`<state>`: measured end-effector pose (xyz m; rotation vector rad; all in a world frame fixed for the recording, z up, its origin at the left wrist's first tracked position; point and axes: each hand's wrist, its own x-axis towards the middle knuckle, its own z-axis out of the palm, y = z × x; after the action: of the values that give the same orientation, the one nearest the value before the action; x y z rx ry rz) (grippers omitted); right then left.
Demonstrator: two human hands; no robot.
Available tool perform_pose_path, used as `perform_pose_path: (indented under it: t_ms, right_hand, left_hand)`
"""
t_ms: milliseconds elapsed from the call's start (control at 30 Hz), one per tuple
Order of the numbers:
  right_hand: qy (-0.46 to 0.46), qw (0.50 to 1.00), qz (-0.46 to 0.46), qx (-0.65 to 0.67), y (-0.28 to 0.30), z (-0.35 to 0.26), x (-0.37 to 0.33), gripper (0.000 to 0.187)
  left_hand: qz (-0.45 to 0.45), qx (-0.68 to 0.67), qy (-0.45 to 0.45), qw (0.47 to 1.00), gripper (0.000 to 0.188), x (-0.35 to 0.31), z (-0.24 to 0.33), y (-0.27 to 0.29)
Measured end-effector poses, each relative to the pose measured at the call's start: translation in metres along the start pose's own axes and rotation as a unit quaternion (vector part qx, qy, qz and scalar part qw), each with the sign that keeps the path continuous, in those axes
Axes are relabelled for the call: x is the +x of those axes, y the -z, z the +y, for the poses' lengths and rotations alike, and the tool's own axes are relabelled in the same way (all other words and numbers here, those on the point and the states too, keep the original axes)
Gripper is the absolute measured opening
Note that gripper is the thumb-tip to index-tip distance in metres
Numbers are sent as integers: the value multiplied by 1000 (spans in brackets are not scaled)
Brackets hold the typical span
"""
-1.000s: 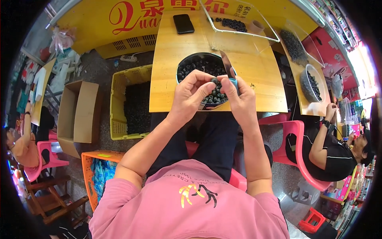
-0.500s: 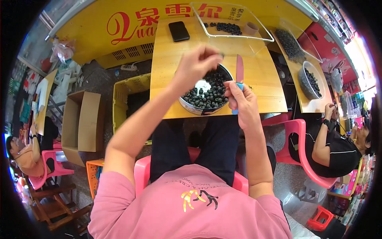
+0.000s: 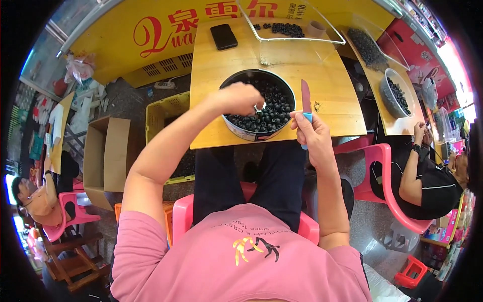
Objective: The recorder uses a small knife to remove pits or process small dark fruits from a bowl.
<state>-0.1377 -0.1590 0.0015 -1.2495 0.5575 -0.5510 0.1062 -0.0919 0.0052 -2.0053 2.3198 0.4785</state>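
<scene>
A round metal tin [image 3: 290,106] stands at the near edge of the wooden table, holding many small dark round balls [image 3: 274,103], some with pale marks. Over its left side, my left hand [image 3: 240,99] reaches down, fingers curled with the tips among the balls. Whatever those fingers pinch is hidden. Beside the tin on the right, my right hand [image 3: 313,133] grips a knife [image 3: 306,95] by its blue handle. Its reddish blade points up and away from me.
On the table [image 3: 332,95] lie a black phone [image 3: 223,36] and a clear bin [image 3: 302,43] with more dark balls and a small cup [image 3: 316,28]. A cardboard box [image 3: 115,156] and a yellow crate [image 3: 151,118] stand left. People sit at both sides, near a bowl [image 3: 390,95].
My left hand has come down from above the tin's far side to the balls inside it. My right hand still holds the knife, nearly in place. The view has shifted slightly.
</scene>
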Motion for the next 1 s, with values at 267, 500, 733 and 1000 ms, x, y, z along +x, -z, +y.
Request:
perform_pose_path:
  t_ms: [267,500,733,1000]
  right_hand:
    - [17,999,-16,-24,-12,-1,-1,21]
    - [54,995,12,79,-37,-1,15,19]
    - [50,990,-9,128,-46,1,19,14]
    - [16,995,6,101,-48,3,21,17]
  left_hand:
    - [143,-194,-21,970,19,-5,0,-10]
    - [213,-665,-12,716,22,-38,47,3]
    - [239,-698,-34,674,20,-50,61,-3]
    - [314,-476,15,822,21,-51,65,-12]
